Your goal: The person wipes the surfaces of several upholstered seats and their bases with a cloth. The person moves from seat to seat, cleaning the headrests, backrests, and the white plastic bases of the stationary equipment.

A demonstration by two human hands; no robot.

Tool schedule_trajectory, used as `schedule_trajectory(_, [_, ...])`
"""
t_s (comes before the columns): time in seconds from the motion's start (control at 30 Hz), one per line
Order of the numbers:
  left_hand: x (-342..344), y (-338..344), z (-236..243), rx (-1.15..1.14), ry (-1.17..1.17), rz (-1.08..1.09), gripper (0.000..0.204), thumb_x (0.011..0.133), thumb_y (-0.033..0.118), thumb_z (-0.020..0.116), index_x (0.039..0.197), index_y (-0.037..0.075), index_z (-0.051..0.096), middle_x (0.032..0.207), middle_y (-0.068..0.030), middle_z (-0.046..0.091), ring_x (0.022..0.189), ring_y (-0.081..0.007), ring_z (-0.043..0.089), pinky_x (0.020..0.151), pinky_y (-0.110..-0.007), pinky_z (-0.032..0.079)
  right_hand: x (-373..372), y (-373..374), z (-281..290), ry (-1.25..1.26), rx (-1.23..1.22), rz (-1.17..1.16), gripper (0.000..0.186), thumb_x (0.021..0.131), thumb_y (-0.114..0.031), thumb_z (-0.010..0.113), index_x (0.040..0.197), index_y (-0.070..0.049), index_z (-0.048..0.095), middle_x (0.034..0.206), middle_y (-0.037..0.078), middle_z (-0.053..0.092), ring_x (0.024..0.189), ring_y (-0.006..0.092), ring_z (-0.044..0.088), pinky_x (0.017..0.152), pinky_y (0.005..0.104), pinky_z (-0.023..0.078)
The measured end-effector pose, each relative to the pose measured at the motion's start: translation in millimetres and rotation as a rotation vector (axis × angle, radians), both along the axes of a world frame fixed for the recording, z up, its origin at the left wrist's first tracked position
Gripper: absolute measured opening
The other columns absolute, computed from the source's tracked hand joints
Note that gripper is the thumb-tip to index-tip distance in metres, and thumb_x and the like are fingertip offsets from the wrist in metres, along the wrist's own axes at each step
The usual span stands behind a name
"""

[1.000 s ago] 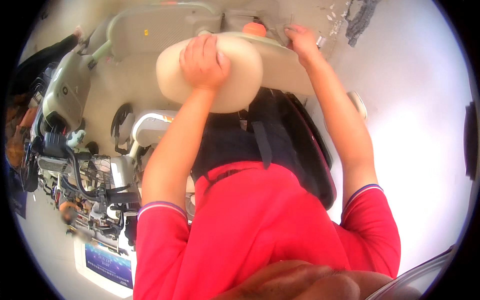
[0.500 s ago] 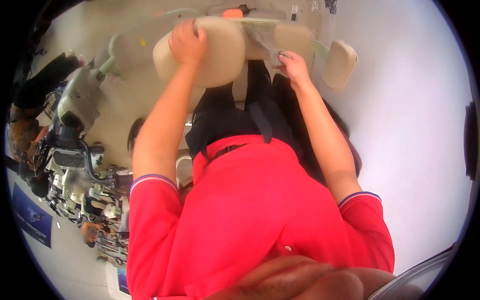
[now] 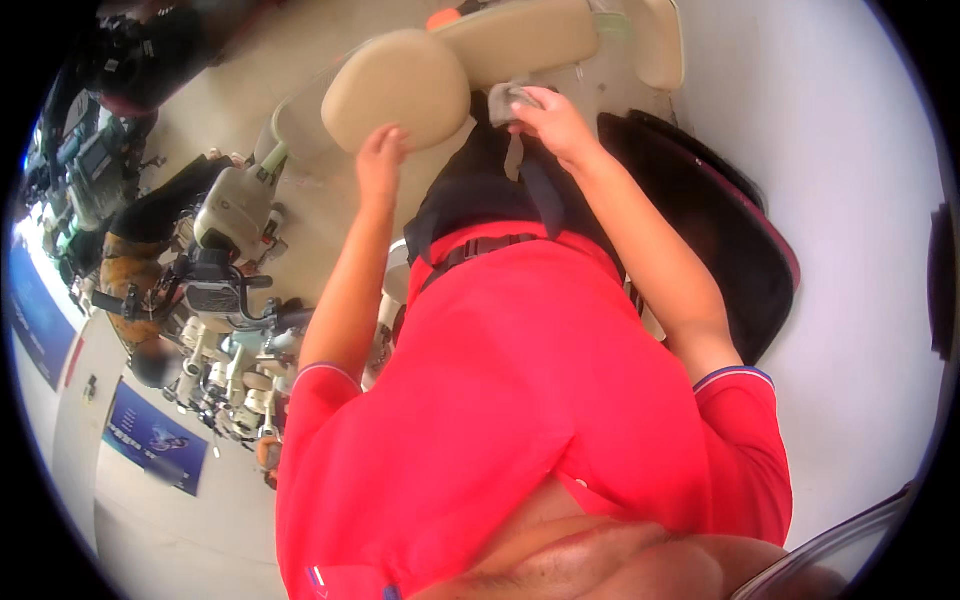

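My left hand [image 3: 381,165] is at the near edge of a rounded beige padded cushion [image 3: 398,88], its fingertips overlapping the rim. Those fingers are loosely bent and a little apart, with nothing visible in them; whether they touch the pad I cannot tell. In my right hand [image 3: 552,122] is a crumpled grey cloth [image 3: 508,104], pinched between thumb and fingers above my dark trousers. Just beyond the cloth lies a long beige padded piece [image 3: 520,40], right of the rounded cushion.
Another beige pad [image 3: 658,45] stands by the white wall [image 3: 840,250]. A large black panel with a dark red rim [image 3: 700,240] leans at my right. To the left are pale wheeled equipment [image 3: 235,205], another person [image 3: 140,250] and blue posters [image 3: 155,435].
My left hand has slid off the rounded cushion's face to its near edge. My right hand has moved left and nearer with the grey cloth. The whole view has turned.
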State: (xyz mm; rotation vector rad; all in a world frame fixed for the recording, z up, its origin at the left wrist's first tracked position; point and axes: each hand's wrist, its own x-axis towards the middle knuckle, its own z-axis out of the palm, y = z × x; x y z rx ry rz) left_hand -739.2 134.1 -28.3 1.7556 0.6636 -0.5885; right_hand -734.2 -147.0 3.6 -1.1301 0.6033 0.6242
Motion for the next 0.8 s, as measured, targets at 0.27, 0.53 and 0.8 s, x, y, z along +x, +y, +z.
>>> schedule_trajectory(0.27, [9.5,-126.6,27.1,-0.331,0.041,-0.218,0.043,0.097,0.038,0.039,0.124,0.007,0.051,0.124,-0.0081,0.054,0.108,-0.0176,0.054,0.085,-0.034,0.044,-16.2,-24.3,40.2,-0.134,0.207,0.133,0.031,0.087,-0.018,0.055,0.113,-0.002,0.06,0.096,0.005,0.064,0.085,0.0154,0.059,0.077,0.0274,0.046])
schedule_trajectory(0.53, [-21.7,-171.0,35.9,-0.58,0.276,-0.118,0.036,0.094,0.033,0.048,0.12,0.008,0.053,0.111,-0.0052,0.06,0.097,-0.0201,0.059,0.084,-0.038,0.046,-38.3,-57.4,35.6,-0.498,-0.899,0.492,0.038,0.076,-0.022,0.058,0.113,-0.013,0.063,0.12,0.013,0.056,0.109,0.0307,0.053,0.092,0.0403,0.044])
schedule_trajectory(0.8, [74.2,-128.0,25.8,0.749,-0.256,-0.847,0.05,0.078,0.045,0.066,0.098,0.0,0.065,0.093,-0.0165,0.066,0.087,-0.0291,0.064,0.078,-0.036,0.049,64.6,-167.2,19.1,-0.716,-1.741,-0.058,0.058,0.078,-0.032,0.063,0.127,-0.005,0.047,0.123,0.021,0.051,0.112,0.0344,0.05,0.097,0.0392,0.039])
